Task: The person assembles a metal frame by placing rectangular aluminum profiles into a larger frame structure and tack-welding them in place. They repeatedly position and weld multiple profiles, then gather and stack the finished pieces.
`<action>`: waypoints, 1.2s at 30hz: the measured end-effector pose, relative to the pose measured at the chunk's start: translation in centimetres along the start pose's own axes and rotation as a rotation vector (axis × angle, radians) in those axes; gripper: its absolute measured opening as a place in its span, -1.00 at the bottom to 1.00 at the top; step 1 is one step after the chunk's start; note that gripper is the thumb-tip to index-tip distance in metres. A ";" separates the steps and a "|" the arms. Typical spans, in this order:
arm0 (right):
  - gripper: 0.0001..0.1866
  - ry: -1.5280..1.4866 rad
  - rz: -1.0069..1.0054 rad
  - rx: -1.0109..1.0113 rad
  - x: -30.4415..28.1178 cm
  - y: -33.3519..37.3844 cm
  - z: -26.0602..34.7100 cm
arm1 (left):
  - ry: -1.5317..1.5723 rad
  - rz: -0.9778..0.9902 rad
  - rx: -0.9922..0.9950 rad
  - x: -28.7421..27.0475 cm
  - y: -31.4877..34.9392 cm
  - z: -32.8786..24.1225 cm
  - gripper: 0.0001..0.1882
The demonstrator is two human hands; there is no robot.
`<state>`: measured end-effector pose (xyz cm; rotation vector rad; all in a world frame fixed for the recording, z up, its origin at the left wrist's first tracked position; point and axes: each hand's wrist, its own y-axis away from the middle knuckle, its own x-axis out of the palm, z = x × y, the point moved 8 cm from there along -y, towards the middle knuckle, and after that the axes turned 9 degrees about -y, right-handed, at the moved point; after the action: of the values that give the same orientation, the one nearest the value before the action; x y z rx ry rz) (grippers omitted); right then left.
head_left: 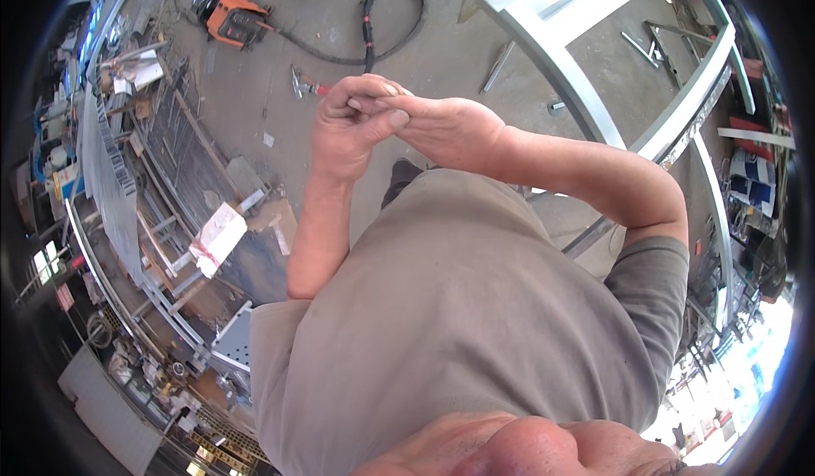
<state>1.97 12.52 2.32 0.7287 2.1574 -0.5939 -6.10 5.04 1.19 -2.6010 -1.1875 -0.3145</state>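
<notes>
My left hand [344, 132] and my right hand [454, 132] meet in front of my chest. The left fingers curl over, with the thumb against the right fingertips. From the other side, the right fingers reach in pressed together. Whether anything small lies between them is hidden. Below them, a metal tool with a red part [319, 90] lies on the floor, partly covered by the left hand. A thick black cable [409, 39] loops behind the hands, and another lead runs from an orange and black machine [233, 19].
Grey metal framework [577, 86] stands at the right. Loose metal bars [498, 67] lie on the concrete floor [458, 60]. Racks of metal profiles [110, 170] line the left side, near a white box [219, 237] and a perforated plate [233, 340].
</notes>
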 end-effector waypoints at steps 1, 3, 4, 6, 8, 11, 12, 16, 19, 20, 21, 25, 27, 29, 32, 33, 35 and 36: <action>-0.41 0.001 0.000 0.014 0.5 0.9 -0.8 | -0.014 0.008 -0.004 0.9 -1.1 0.5 -0.62; -0.43 0.005 0.015 0.041 1.4 2.6 -2.1 | -0.019 0.037 -0.018 2.5 -3.0 1.3 -0.63; -0.43 0.017 0.029 0.052 1.8 3.4 -3.0 | -0.009 0.059 -0.021 3.3 -4.1 1.7 -0.64; -0.44 0.027 0.058 0.084 2.7 4.8 -4.5 | 0.016 0.099 -0.031 4.7 -6.3 2.7 -0.65; -0.45 0.020 0.079 0.137 3.6 5.4 -6.0 | 0.037 0.140 -0.051 5.5 -8.4 3.3 -0.66; -0.46 0.041 0.118 0.188 5.1 5.6 -8.2 | 0.023 0.192 -0.065 6.0 -11.7 3.8 -0.66; -0.47 0.038 0.135 0.198 5.7 5.4 -8.8 | 0.008 0.210 -0.099 5.9 -12.8 4.0 -0.67; -0.52 -0.021 0.177 0.265 8.4 3.9 -11.5 | -0.171 0.353 -0.214 4.3 -18.2 3.9 -0.72; -0.56 -0.099 0.232 0.330 10.8 1.9 -13.2 | -0.577 0.566 0.094 3.3 -23.3 1.2 -0.77; -0.57 -0.122 0.259 0.349 11.7 1.1 -14.0 | -0.731 0.639 0.275 3.4 -24.7 0.3 -0.78; -0.58 -0.123 0.272 0.358 12.2 0.3 -14.7 | -0.728 0.640 0.335 3.0 -25.8 -0.3 -0.80; -0.59 -0.160 0.276 0.395 12.3 -2.5 -17.6 | -0.642 0.644 0.520 1.1 -28.8 -1.8 -0.84; -0.60 -0.198 0.291 0.407 12.0 -3.6 -18.7 | -0.561 0.667 0.549 0.2 -29.9 -1.9 -0.83; -0.59 -0.230 0.343 0.405 12.3 -4.5 -19.4 | -0.479 0.702 0.551 -0.5 -30.9 -1.9 -0.82; -0.59 -0.229 0.288 0.474 12.3 -5.5 -20.9 | -0.455 0.715 0.561 -0.9 -31.9 -2.1 -0.82; -0.59 -0.228 0.284 0.480 12.3 -5.7 -21.1 | -0.468 0.712 0.528 -0.9 -32.2 -2.0 -0.83; -0.58 -0.223 0.275 0.492 12.4 -5.7 -21.4 | -0.488 0.696 0.455 -0.8 -32.5 -2.0 -0.85; -0.58 -0.231 0.273 0.495 12.4 -5.6 -21.5 | -0.528 0.689 0.375 -0.7 -32.7 -1.8 -0.85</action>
<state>-19.55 25.44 6.40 1.1343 1.6719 -1.0240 -31.59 24.55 7.51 -2.6045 -0.3343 0.6928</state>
